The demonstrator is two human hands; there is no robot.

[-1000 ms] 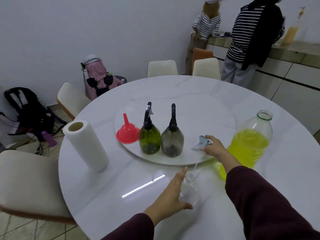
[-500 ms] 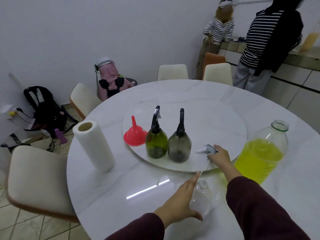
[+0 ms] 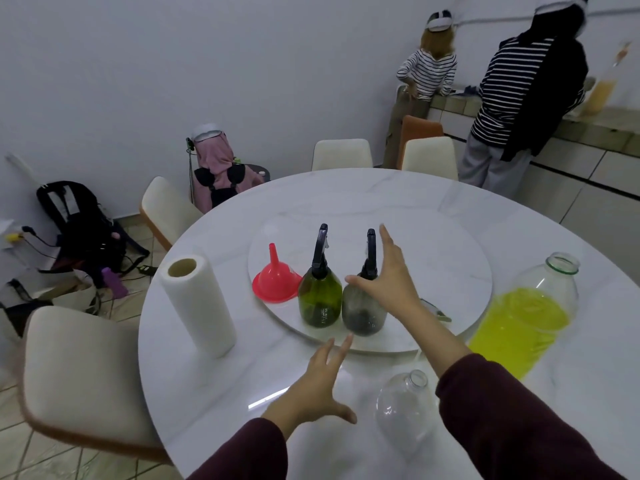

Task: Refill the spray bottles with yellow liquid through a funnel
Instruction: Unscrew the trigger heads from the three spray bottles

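Note:
A green spray bottle [image 3: 319, 299] and a grey spray bottle [image 3: 360, 311], both with black spray heads, stand side by side on the round turntable [image 3: 440, 251]. A red funnel [image 3: 276, 280] sits upside down to their left. My right hand [image 3: 391, 278] is open, fingers spread, at the grey bottle's neck. A clear bottle [image 3: 403, 407] with no cap stands near the table's front, and its spray head [image 3: 435, 308] lies on the turntable behind my right arm. My left hand [image 3: 320, 386] hovers open left of the clear bottle. A big jug of yellow liquid [image 3: 526, 320] stands uncapped at right.
A paper towel roll [image 3: 199, 303] stands at the table's left. Cream chairs [image 3: 79, 375] ring the white round table [image 3: 381, 188]. Two persons in striped tops [image 3: 512, 98] stand at a tiled counter at the back right. Bags lie on the floor at left.
My right hand let go of the spray head on the turntable and moved left to the grey bottle. My left hand came off the clear bottle and moved left.

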